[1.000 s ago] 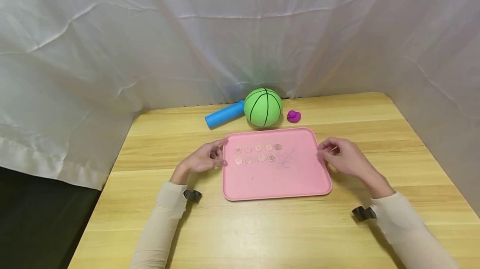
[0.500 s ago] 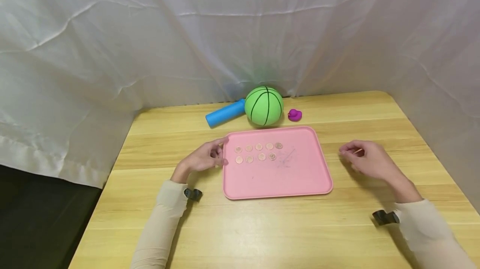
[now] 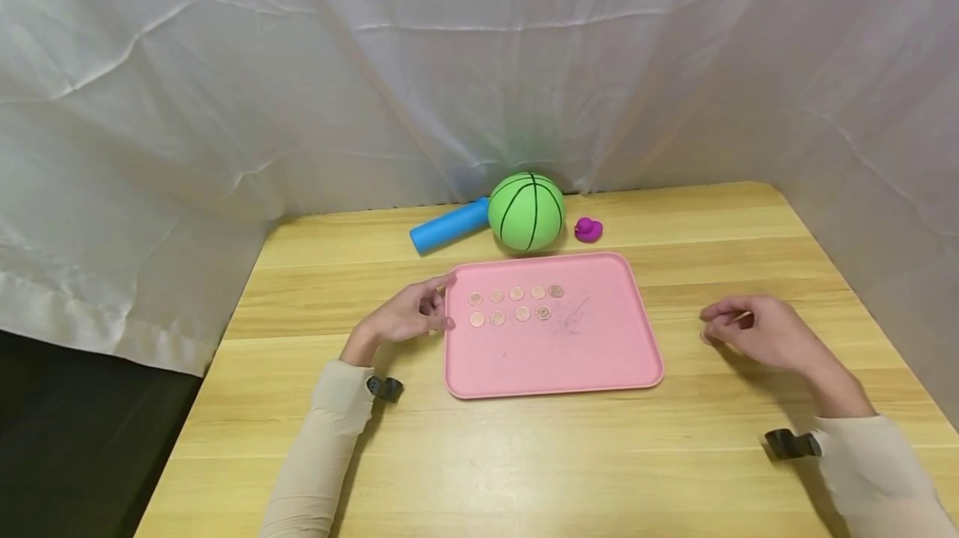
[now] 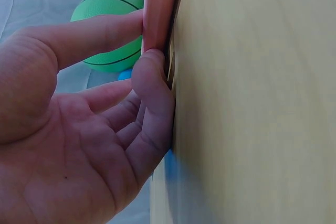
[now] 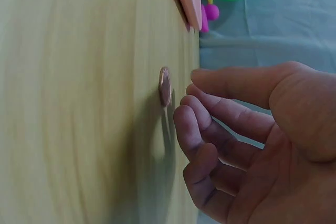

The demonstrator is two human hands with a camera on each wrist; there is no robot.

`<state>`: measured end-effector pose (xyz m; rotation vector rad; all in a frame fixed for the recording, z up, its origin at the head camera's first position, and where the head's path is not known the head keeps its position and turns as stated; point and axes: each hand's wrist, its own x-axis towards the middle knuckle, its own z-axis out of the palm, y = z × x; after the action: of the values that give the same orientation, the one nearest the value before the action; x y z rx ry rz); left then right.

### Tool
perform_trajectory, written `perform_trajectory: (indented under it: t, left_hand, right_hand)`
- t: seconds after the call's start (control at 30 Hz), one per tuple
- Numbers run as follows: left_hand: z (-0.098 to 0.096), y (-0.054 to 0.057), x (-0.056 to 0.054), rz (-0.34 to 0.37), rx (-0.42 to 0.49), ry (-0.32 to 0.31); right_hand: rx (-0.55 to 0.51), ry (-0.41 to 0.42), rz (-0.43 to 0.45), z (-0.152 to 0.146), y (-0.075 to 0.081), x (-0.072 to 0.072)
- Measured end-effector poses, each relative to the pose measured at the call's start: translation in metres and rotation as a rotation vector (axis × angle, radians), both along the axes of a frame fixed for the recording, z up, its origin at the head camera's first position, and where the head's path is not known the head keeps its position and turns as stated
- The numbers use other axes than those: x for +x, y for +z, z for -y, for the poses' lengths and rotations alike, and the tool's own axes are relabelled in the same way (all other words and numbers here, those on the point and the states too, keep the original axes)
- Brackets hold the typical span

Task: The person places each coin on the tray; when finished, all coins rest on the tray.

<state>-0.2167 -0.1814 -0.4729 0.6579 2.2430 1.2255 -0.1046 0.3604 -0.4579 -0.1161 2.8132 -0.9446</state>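
Several copper-coloured coins point(image 3: 522, 314) lie in two rows on a pink tray point(image 3: 554, 365). My left hand point(image 3: 403, 316) rests at the tray's left edge. Its thumb and index fingertip touch the rim at two spots, and the other fingers curl loosely, as the left wrist view shows. To the right of the tray, my right hand point(image 3: 764, 331) hovers low over the table with its fingers loosely bent. In the right wrist view a single coin point(image 5: 165, 86) shows close to the wooden surface, just off the fingertips, with nothing gripped.
Behind the tray sit a green ball point(image 3: 527, 212) with black lines, a blue cylinder point(image 3: 449, 226) and a purple toy duck point(image 3: 588, 230). A pale curtain point(image 3: 479, 88) hangs along the back and sides of the wooden table point(image 3: 524, 463).
My right hand has left the tray's right edge and moved right and slightly nearer to me. The left hand, the tray and the rows of coins keep their places.
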Motion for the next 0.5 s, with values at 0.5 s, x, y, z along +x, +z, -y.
perform_trajectory:
  t: [0.5]
  left_hand:
    - [0.0003,-0.0006,-0.001,0.008,-0.01,0.01]
  right_hand:
    - [0.043,-0.022,-0.023,-0.0056,-0.01,0.0061]
